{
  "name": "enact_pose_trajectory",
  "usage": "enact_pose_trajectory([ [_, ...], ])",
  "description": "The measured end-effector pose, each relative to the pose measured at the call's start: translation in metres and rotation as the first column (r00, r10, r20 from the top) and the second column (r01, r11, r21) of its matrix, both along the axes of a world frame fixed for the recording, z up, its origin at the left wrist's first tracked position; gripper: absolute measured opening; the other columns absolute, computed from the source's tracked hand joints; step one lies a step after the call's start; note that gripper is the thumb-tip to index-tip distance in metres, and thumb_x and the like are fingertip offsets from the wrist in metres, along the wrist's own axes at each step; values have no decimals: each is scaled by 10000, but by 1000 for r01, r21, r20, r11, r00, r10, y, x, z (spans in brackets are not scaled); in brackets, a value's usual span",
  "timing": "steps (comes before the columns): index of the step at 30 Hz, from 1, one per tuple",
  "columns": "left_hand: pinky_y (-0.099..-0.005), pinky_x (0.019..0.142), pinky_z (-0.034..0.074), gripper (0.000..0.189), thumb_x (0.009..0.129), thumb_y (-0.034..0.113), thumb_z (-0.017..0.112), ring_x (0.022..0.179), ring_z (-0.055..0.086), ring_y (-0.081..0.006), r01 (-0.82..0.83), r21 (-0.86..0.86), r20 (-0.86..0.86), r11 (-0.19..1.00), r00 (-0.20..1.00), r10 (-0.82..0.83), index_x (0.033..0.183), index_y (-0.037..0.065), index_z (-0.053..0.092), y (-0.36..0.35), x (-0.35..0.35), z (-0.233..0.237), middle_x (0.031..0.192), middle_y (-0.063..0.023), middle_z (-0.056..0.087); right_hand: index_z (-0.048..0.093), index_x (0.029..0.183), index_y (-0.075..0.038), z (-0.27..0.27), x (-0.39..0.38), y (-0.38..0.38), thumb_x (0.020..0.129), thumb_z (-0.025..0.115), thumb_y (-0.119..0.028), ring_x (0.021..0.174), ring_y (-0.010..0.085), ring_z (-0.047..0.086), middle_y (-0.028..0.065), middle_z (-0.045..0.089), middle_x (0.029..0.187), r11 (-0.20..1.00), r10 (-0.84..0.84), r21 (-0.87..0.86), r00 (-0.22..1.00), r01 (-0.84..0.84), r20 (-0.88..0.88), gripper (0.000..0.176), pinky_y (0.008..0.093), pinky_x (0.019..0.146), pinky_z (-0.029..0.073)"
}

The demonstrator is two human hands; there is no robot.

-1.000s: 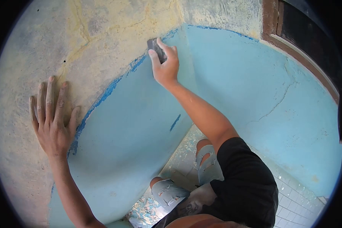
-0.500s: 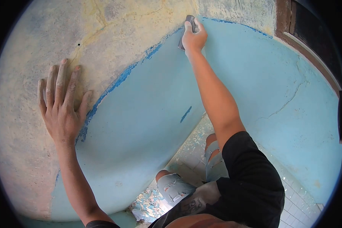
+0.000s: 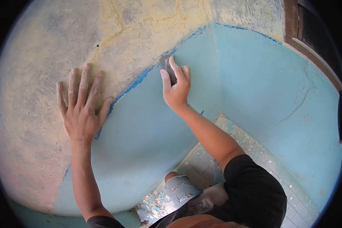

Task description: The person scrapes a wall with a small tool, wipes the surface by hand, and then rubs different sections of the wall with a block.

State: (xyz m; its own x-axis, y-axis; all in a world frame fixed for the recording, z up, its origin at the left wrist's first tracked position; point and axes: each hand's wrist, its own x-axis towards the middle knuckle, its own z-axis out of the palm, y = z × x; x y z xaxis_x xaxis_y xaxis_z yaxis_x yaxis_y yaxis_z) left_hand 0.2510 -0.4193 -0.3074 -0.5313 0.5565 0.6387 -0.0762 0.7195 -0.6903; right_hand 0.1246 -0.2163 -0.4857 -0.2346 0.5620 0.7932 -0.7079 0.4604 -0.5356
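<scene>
My right hand (image 3: 178,89) grips a dark grey sanding block (image 3: 165,64), its face against the wall at the upper edge of the light blue paint (image 3: 140,129). Fingers and thumb wrap the sides of the block, and pale dust coats them. Flat on the bare, mottled plaster (image 3: 34,114) lies my left hand (image 3: 81,117), fingers spread and dusty, its thumb beside the ragged strip of darker blue paint (image 3: 136,80). Nothing is in the left hand.
A corner joins this wall to a second blue wall (image 3: 262,83) with a crack (image 3: 296,108). A brown frame (image 3: 291,22) stands at upper right. Paint flakes (image 3: 155,201) litter the tiled floor (image 3: 201,167) around my knee (image 3: 180,188).
My right hand has moved the sanding block left and down along the paint edge, away from the corner. My left hand stays on the same plaster; the view has shifted slightly.
</scene>
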Motion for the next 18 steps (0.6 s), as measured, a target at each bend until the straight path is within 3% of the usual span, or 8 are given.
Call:
enact_pose_trajectory([
  [3, -447, 1309, 158, 648, 874, 681, 628, 1511, 328, -150, 19, -8, -6, 1000, 1000, -19, 1467, 448, 508, -8, -5, -5, 1603, 113, 415, 654, 1327, 6, -3, 1, 1, 897, 748, -139, 915, 231, 533, 82, 579, 956, 999, 50, 3, 999, -50, -15, 463, 368, 819, 473],
  [7, -434, 1309, 161, 609, 881, 678, 624, 1503, 339, -139, 18, -5, -10, 1000, 1000, -18, 1445, 472, 521, -8, -7, -6, 1597, 138, 417, 663, 1319, 4, 66, -36, 31, 891, 750, -137, 902, 226, 515, 70, 560, 943, 994, -70, -81, 998, 71, 7, 459, 367, 807, 467],
  [13, -435, 1305, 178, 604, 882, 671, 628, 1501, 344, -140, 51, -9, 0, 999, 999, -51, 1440, 465, 529, -8, -6, -5, 1596, 137, 419, 659, 1325, 1, -28, -3, 0, 901, 742, -155, 903, 238, 511, 78, 557, 961, 996, 7, 90, 999, -3, -47, 460, 376, 805, 472],
  [17, -434, 1305, 183, 605, 879, 672, 629, 1499, 347, -141, 32, -23, -7, 999, 999, -32, 1439, 466, 529, -8, -8, -4, 1595, 138, 419, 663, 1323, -5, 69, -25, 29, 899, 744, -127, 932, 241, 507, 87, 558, 988, 990, 67, -125, 998, -66, 5, 448, 370, 840, 464],
  [18, -434, 1305, 185, 608, 877, 672, 630, 1497, 349, -143, 36, -25, -3, 999, 999, -36, 1440, 466, 529, -8, -6, -4, 1595, 138, 419, 661, 1322, -2, 65, -28, 24, 905, 736, -120, 935, 242, 504, 94, 559, 987, 995, -30, -91, 999, 28, -14, 439, 372, 842, 462],
])
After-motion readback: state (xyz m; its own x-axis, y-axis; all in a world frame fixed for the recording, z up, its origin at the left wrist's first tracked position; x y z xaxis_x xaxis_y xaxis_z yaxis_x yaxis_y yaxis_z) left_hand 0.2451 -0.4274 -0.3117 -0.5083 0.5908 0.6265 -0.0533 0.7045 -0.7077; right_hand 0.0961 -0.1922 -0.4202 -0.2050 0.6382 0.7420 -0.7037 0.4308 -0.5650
